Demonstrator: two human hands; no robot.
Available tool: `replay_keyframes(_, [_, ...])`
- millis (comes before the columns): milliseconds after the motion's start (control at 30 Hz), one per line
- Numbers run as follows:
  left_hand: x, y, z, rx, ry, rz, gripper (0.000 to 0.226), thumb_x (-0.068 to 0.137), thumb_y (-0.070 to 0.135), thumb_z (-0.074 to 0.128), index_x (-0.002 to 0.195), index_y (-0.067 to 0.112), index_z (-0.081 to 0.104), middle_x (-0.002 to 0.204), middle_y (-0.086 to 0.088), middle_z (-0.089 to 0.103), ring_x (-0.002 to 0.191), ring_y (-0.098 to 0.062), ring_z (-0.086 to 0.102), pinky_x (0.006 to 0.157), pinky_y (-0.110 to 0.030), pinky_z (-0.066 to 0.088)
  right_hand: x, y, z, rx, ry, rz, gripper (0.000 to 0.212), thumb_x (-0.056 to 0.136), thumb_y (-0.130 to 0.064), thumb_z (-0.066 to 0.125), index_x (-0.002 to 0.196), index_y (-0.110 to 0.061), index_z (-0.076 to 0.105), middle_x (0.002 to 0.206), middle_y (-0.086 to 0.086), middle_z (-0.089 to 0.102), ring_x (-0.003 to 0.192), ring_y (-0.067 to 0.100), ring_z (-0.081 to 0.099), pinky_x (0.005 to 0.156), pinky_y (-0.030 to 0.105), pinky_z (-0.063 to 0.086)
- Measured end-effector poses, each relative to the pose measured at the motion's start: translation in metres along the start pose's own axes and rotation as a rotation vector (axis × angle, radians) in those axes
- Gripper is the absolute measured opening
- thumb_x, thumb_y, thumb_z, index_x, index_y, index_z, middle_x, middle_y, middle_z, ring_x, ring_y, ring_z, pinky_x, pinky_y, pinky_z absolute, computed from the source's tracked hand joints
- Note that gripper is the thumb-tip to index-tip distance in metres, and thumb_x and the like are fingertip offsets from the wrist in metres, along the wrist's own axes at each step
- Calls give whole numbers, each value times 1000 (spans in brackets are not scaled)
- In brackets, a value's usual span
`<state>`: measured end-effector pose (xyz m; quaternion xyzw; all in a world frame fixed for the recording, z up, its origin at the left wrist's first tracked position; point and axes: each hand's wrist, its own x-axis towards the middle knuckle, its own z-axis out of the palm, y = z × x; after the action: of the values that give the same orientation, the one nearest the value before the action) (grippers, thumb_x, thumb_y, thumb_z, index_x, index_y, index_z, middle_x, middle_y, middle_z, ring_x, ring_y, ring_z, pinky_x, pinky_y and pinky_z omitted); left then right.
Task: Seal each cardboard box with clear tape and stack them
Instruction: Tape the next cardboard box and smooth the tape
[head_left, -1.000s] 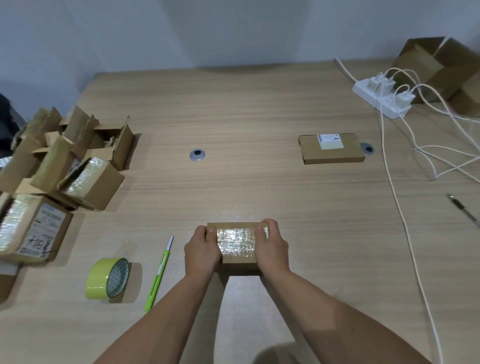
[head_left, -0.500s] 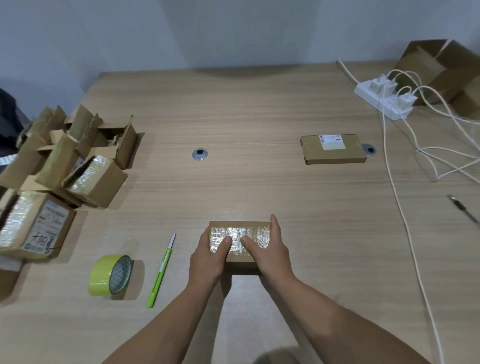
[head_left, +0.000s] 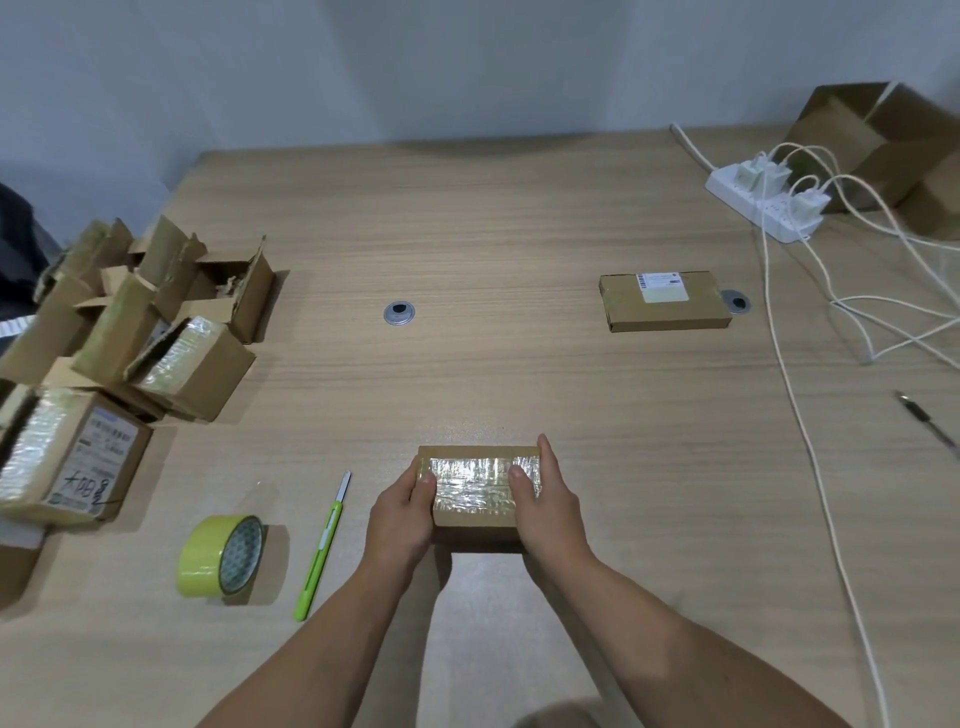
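Head: left hand (head_left: 402, 512), right hand (head_left: 548, 506) grip taped box (head_left: 475, 499).

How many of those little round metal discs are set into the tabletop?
2. One metal disc lies left of centre; the second disc lies at the right end of the flat labelled box. The box pile at left could hide more.

Small taped cardboard box (head_left: 475, 496) on wooden counter (head_left: 493, 364), left grip (head_left: 402, 512) and right grip (head_left: 550, 506) clasping its two ends, thumbs on the shiny tape, yellow-green tape roll (head_left: 221, 556) and green cutter (head_left: 324, 551) to its left, pile of open boxes (head_left: 156, 322) at far left, flat labelled box (head_left: 665, 304) farther back at right
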<state>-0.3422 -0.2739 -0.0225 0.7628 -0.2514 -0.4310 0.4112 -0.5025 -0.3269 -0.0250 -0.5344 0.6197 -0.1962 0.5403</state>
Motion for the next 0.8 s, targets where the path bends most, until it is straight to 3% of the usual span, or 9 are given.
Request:
replay_keyframes(133, [6, -6, -4, -34, -21, -27, 35, 105, 28, 46, 136, 29, 63, 119, 10, 72, 114, -14, 65, 106, -47, 48, 2, -1, -2, 22, -10, 21, 55, 107, -45, 36, 158, -47, 13, 158, 0, 40, 140, 24, 43, 116, 47, 35])
replay_keyframes(233, [5, -4, -5, -50, -10, -18, 36, 106, 27, 44, 137, 27, 62, 124, 8, 70, 119, -15, 62, 108, -47, 46, 1, -4, -9, 99, -17, 4, 49, 109, -40, 34, 157, -40, 26, 161, -6, 35, 147, 17, 34, 120, 35, 26])
replay_keyframes(300, [2, 0, -8, -102, 2, -34, 34, 107, 23, 41, 130, 25, 67, 120, 5, 72, 115, -17, 64, 107, -47, 48, 1, -7, -16, 202, -28, 0, 44, 109, -39, 34, 153, -40, 36, 158, -10, 39, 142, 9, 37, 114, 26, 27])
replay_keyframes(433, [2, 13, -16, -342, 11, -140, 32, 108, 15, 40, 111, 18, 71, 103, -5, 77, 101, -24, 70, 97, -44, 53, 8, -7, -26, 343, -18, 88, 49, 102, -56, 42, 150, -50, 35, 156, -13, 40, 143, 15, 38, 117, 39, 33])
replay_keyframes(533, [2, 22, -19, -418, -29, -178, 33, 109, 15, 38, 113, 16, 70, 103, -6, 77, 100, -23, 71, 93, -40, 54, 10, -6, -28, 503, -123, 195, 73, 79, -79, 60, 144, -53, 41, 153, -12, 47, 138, 17, 46, 117, 47, 36])
replay_keyframes(567, [1, 25, -19, -408, -43, -179, 33, 109, 15, 37, 117, 17, 69, 107, -6, 77, 102, -22, 70, 93, -39, 54, 10, -8, -28, 564, -173, 225, 69, 78, -78, 63, 139, -49, 50, 145, -9, 56, 132, 19, 54, 115, 50, 39])
replay_keyframes(633, [0, 24, -15, -327, -48, -152, 34, 109, 18, 38, 128, 20, 65, 124, -4, 71, 113, -20, 66, 100, -39, 51, 11, -14, -26, 696, -232, 264, 40, 92, -57, 62, 126, -35, 65, 125, 0, 71, 117, 25, 66, 107, 53, 47])
replay_keyframes(700, [1, 20, -12, -87, 33, -85, 40, 107, 26, 42, 146, 22, 51, 147, 1, 53, 133, -19, 52, 112, -37, 40, 12, -21, -24, 716, -223, 260, 28, 97, -44, 62, 120, -28, 67, 116, 4, 74, 111, 27, 69, 103, 53, 51])
replay_keyframes(800, [-5, 23, -10, 39, 170, 35, 46, 103, 27, 50, 149, 23, 46, 151, 7, 46, 140, -15, 43, 116, -34, 33, 12, -34, -21, 575, -176, 171, 24, 98, -39, 63, 117, -24, 64, 111, 3, 74, 103, 22, 72, 98, 48, 55])
